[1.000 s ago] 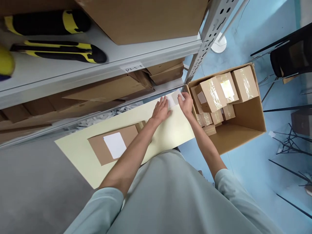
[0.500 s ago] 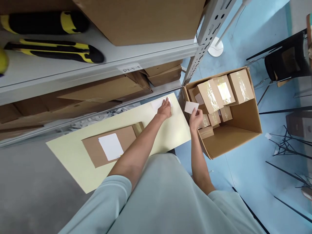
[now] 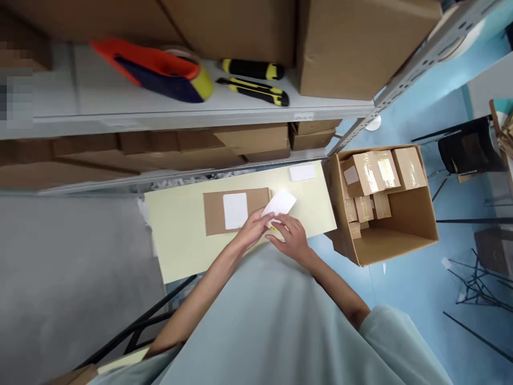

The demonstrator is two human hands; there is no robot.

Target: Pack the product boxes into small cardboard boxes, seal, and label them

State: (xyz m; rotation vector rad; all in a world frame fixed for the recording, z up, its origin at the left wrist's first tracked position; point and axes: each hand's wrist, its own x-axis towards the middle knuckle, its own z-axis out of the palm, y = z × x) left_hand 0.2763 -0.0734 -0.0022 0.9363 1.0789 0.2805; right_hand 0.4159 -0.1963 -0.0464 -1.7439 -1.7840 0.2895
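The open cardboard carton (image 3: 395, 247) beside the tabletop (image 3: 180, 230) contains small taped boxes (image 3: 409, 168), stacked toward its shelf side. A brown box (image 3: 215, 215) bearing a white label (image 3: 235, 211) lies on the tabletop; a white slip (image 3: 302, 172) lies near the far edge. The left hand (image 3: 253, 227) has its grip closed on a white card (image 3: 282, 200), held near the brown box. The right hand (image 3: 294, 238) has its grip open, thumb apart, fingertips at the card's lower edge.
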